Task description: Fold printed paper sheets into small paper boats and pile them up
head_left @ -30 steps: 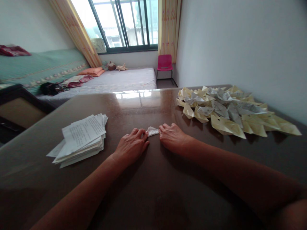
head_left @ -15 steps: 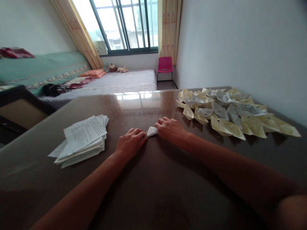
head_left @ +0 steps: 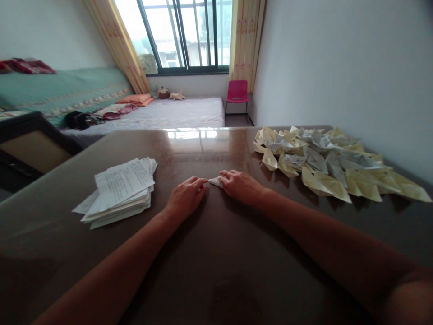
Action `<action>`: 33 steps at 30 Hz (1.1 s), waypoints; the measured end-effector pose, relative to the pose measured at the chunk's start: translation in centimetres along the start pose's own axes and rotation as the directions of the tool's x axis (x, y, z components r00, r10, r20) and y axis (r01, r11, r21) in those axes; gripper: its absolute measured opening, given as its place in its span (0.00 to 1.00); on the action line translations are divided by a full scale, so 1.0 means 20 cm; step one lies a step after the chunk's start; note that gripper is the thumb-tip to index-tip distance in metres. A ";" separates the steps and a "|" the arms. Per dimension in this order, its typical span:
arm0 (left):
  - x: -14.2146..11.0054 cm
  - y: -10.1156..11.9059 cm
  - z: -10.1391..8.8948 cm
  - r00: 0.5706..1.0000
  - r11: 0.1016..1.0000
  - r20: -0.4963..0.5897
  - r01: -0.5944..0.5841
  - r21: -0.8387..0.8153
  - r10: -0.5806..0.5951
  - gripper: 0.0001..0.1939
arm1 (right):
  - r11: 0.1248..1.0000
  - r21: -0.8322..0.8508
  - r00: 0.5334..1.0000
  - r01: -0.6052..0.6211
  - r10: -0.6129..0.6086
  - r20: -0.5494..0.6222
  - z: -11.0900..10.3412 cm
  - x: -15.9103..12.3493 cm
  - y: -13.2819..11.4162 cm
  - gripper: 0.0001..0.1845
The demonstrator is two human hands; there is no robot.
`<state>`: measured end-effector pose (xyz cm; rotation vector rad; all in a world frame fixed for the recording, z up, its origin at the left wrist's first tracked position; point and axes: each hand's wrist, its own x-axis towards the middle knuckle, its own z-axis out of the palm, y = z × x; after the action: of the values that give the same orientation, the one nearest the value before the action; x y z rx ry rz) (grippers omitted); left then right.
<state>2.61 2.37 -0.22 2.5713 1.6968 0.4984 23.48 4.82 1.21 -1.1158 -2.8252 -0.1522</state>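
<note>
The small folded printed paper (head_left: 215, 181) lies at the middle of the glossy brown table (head_left: 203, 253), between both hands. The right hand (head_left: 238, 185) rests its fingers over the paper's right part, fingers close together. The left hand (head_left: 188, 194) has its fingers curled and narrow, index fingertip at the paper's left tip; whether it grips cannot be determined. A stack of printed sheets (head_left: 123, 185) sits at left; folded paper boats (head_left: 324, 180) are massed at right.
</note>
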 end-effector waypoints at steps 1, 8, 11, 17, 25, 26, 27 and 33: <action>0.00 0.00 0.00 1.000 1.000 0.004 0.002 -0.003 -0.002 0.16 | 0.999 -0.035 0.999 0.003 -0.002 0.033 -0.01 0.00 -0.01 0.13; 0.00 0.02 0.02 1.000 1.000 -0.004 0.002 0.030 -0.001 0.17 | 0.999 -0.021 0.997 -0.035 0.036 0.065 -0.04 0.00 0.00 0.13; 0.00 0.02 0.02 1.000 1.000 -0.008 -0.001 0.000 0.001 0.17 | 0.998 0.017 0.996 -0.053 0.052 0.072 -0.04 0.00 0.00 0.12; 0.02 0.03 0.03 0.999 0.984 -0.028 0.030 -0.175 -0.035 0.19 | 0.979 0.166 0.992 -0.119 0.125 -0.029 0.00 0.00 -0.01 0.19; 0.02 0.09 0.04 0.987 0.808 -0.012 0.125 -0.576 -0.161 0.19 | 0.921 0.390 0.965 -0.012 0.112 -0.235 0.03 -0.01 -0.12 0.28; 0.02 0.10 0.04 0.989 0.784 -0.004 0.117 -0.609 -0.151 0.18 | 0.918 0.396 0.966 -0.013 0.114 -0.233 0.03 -0.01 -0.13 0.29; 0.02 0.10 0.04 0.991 0.775 -0.007 0.102 -0.623 -0.136 0.18 | 0.919 0.393 0.967 -0.027 0.123 -0.221 0.02 -0.01 -0.14 0.29; 0.01 0.16 0.06 0.993 0.877 -0.110 -0.020 -0.481 -0.038 0.23 | 0.958 0.201 0.962 -0.204 0.235 -0.142 -0.03 -0.02 -0.16 0.18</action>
<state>5.78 1.45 -0.69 2.2058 1.3835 0.9506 21.55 2.19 1.62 -1.2983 -2.4913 0.0347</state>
